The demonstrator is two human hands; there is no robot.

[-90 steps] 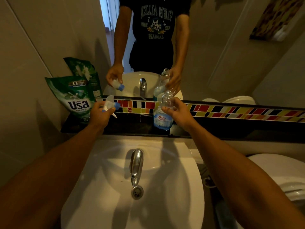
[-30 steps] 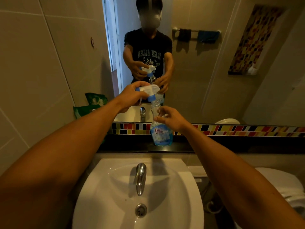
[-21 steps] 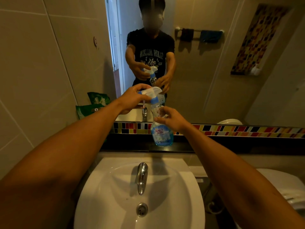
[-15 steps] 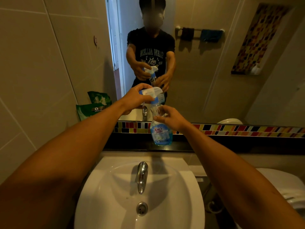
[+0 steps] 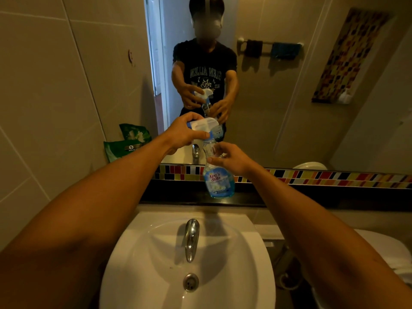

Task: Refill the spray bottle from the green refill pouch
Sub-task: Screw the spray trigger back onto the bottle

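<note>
A clear spray bottle with a blue "King's Stella" label hangs in the air above the black ledge. My right hand grips its neck. My left hand is closed around the white and blue trigger head, which sits on top of the bottle's neck. The green refill pouch leans against the tiled wall at the left end of the ledge, partly hidden by my left forearm.
A white sink with a chrome tap lies directly below the bottle. A mirror behind the ledge reflects the person and the bottle. A multicoloured tile strip runs along the mirror's base. A toilet stands at the right.
Three seconds ago the trigger head was apart from the bottle, which stood on the ledge. Now the head sits on the neck and the bottle is lifted. Over the last second little has moved.
</note>
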